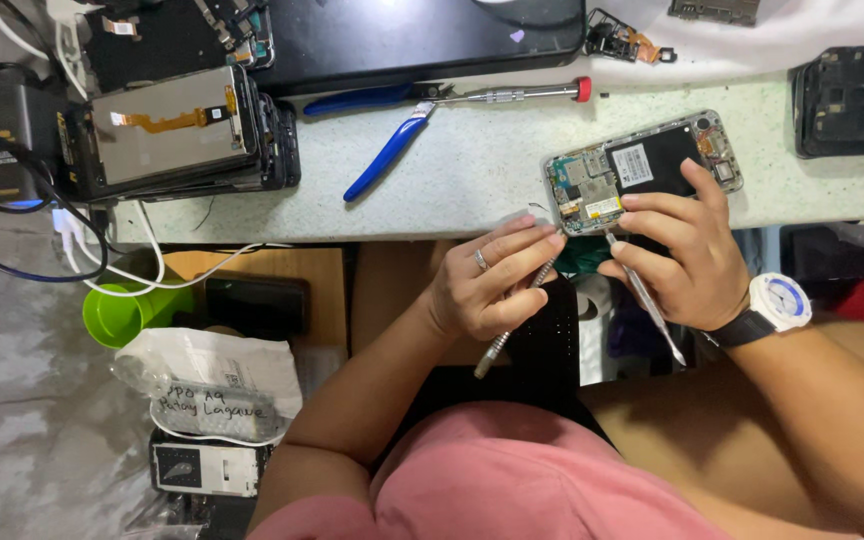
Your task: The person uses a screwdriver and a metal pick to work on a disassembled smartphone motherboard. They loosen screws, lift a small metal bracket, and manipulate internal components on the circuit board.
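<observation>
- Green plastic: one cup (124, 312) sits low at the far left, below the worktop (482, 165) edge, with white cables looping over it.
- One stack of phone screens (177, 130) lies on the worktop's left end, the top one showing an orange flex strip.
- One white plastic bag (214, 385) lies near, below the cup.
- One pair of blue-handled pliers (384, 135) rests on the speckled worktop, handles spread, beside one screwdriver with a red cap (522, 94).
- The left hand (482, 285), wearing one ring, pinches one slim metal screwdriver (518, 315), its tip pointing up at the opened phone.
- One opened phone (642, 168), circuit board exposed, lies at the worktop's near edge, right of centre.
- The right hand (677, 255), with one white-faced watch on the wrist, presses its fingertips on the phone while gripping one flat metal pry tool (649, 305).
- One black phone back cover (855, 100) lies at the far right.
</observation>
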